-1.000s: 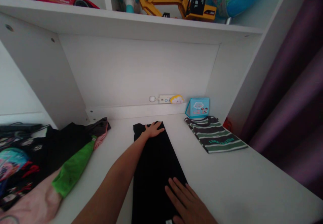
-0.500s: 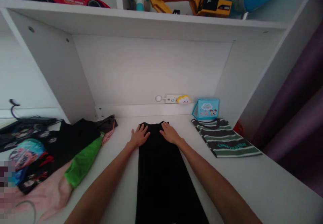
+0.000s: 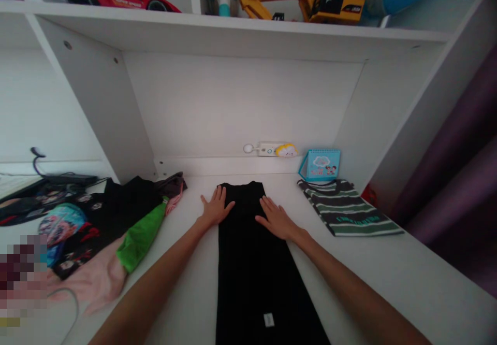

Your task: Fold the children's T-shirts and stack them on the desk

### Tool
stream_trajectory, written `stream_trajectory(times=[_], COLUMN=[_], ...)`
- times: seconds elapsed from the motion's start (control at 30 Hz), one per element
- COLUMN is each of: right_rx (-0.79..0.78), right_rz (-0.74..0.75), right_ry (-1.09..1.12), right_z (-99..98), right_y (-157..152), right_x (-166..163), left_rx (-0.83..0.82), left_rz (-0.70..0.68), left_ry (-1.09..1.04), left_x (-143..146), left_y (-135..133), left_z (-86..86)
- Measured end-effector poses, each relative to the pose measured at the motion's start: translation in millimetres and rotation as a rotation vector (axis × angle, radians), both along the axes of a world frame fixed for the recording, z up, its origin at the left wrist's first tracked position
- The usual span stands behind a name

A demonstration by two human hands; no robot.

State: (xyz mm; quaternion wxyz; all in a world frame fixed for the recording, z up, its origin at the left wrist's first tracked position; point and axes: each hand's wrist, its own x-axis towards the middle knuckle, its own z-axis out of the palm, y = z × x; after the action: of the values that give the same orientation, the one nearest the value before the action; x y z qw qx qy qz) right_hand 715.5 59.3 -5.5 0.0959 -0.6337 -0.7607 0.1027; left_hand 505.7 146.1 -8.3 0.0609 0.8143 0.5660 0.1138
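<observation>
Our right hand [image 3: 276, 219] has slid nearer along the black garment [image 3: 252, 267].
Both palms lie open mid-frame, gripping nothing, left hand [image 3: 215, 209] on its edge; clothes pile [image 3: 116, 220] left, striped shirt [image 3: 345, 207] right.

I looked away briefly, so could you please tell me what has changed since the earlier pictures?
The right hand moved from the near part of the black garment to its far end, beside the left hand; both lie flat, gripping nothing. The garment, striped shirt and clothes pile stayed put.

Two hands [image 3: 215, 210] [image 3: 276, 219], one black garment [image 3: 248, 267], one striped shirt [image 3: 345, 210].
</observation>
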Motion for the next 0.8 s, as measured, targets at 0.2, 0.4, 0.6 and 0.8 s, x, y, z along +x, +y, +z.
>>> stream_trajectory(times=[0.2, 0.4, 0.6, 0.8], right_rx=[-0.033, -0.021, 0.156, 0.420], right_rz=[0.218, 0.148, 0.027, 0.400], right_ry=[0.053, 0.013, -0.051, -0.163], right_z=[12.7, -15.6, -34.0, -37.4], right_y=[-142, -203, -212, -232], right_x=[4, -8, -37, -11], left_rx=[-0.083, -0.076, 0.125, 0.412], left_rz=[-0.529, -0.764, -0.735, -0.789], left_ry=[0.048, 0.117, 0.195, 0.218], left_x=[-25, -65, -71, -86], left_y=[-136, -233, -247, -262], left_z=[35.1, -9.7, -42.4, -18.3])
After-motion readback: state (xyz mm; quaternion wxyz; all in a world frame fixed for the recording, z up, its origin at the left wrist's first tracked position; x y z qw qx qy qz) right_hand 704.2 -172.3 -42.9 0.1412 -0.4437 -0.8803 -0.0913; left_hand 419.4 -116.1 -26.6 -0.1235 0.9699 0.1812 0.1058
